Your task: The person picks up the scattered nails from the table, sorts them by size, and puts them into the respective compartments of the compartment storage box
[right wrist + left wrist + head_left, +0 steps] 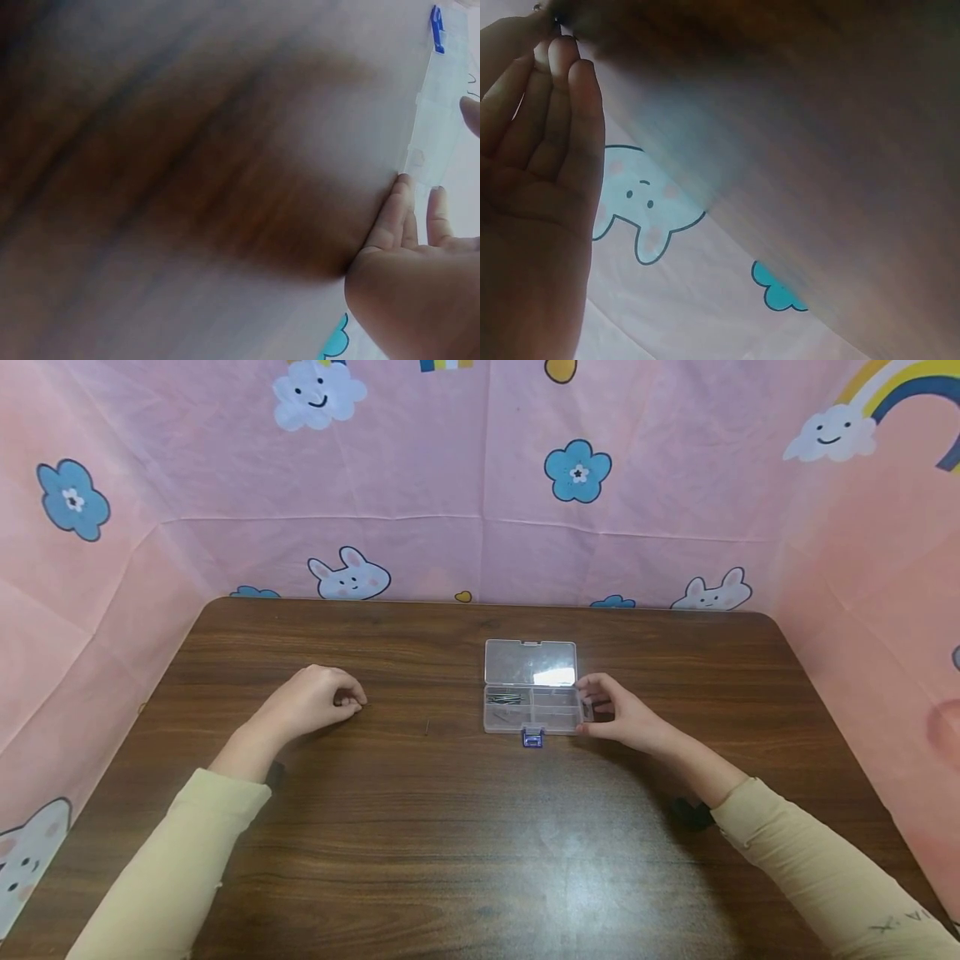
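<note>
A clear plastic organizer box (555,718) with a blue latch (532,738) lies on the table, its lid (531,662) flipped back. Several thin dark nails (505,699) lie in its back left compartment. My right hand (618,714) grips the box's right end between thumb and fingers. Off to the left, my left hand (311,702) is just above the table, thumb and fingertips together. They pinch a small dark piece that looks like a nail (556,20), mostly hidden. Between that hand and the box, a single thin nail (427,727) lies on the wood.
The brown wooden table (420,843) has a patterned pink cloth (480,485) standing along its back and sides. Bright glare falls on the tabletop in front of the box.
</note>
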A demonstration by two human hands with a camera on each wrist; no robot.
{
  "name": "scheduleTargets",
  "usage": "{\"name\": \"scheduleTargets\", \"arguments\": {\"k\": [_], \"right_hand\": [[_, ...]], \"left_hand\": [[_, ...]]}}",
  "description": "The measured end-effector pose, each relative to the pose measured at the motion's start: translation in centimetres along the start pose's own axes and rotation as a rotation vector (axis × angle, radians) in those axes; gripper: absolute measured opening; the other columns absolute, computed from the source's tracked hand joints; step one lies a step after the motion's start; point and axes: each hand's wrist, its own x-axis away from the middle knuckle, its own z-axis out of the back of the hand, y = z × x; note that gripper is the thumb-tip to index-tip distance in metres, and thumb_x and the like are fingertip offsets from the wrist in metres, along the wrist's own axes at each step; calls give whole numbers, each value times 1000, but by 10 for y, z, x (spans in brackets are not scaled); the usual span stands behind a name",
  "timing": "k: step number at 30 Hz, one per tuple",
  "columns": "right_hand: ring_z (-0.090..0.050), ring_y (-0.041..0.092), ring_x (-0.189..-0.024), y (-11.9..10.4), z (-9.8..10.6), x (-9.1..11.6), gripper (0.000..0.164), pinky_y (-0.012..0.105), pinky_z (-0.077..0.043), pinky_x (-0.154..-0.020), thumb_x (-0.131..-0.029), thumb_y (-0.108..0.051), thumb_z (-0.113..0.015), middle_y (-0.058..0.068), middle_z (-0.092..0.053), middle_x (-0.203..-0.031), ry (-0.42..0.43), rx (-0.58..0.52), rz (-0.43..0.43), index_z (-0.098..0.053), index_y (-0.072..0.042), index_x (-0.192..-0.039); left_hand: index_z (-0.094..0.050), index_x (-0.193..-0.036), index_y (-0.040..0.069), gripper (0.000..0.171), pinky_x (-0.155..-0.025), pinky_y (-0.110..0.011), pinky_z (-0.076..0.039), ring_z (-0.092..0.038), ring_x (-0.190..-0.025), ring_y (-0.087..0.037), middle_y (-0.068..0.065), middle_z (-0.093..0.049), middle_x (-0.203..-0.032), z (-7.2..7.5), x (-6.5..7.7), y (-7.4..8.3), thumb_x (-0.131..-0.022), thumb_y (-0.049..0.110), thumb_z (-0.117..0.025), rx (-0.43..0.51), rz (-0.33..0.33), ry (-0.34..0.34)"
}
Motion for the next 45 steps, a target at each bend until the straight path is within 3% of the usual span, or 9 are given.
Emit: {"name": "scheduleTargets", "arguments": {"k": [11,22,45], "right_hand": [[-51,45,-132,-1,-1,-1,62,65,-40,-120,-92,-5,-77,28,-52,-139,-2,5,-7,-44,2,-144],[-50,45,-133,-4,0,-1,62,64,-39,-121,-92,-5,-76,28,-51,-140,-3,1,-13,-44,2,-144],[-51,44,-133,-5,1,0,61,64,-39,-121,-93,-4,-77,27,-52,-140,-3,-3,-19,-44,1,-144]], "left_hand": [[-75,-90,10,13,-70,-32,-48,-55,-74,-13,2,-64,-80,-2,-4,7,-91,-1,-69,-25,-17,-49],[-74,-88,11,14,-69,-31,-45,-53,-74,-14,0,-65,-83,-5,-14,16,-90,-2,-69,-41,-91,9],[-76,-90,11,12,-71,-30,-50,-58,-77,-14,0,-68,-85,-21,-53,67,-90,-1,-73,59,-195,81]]}}
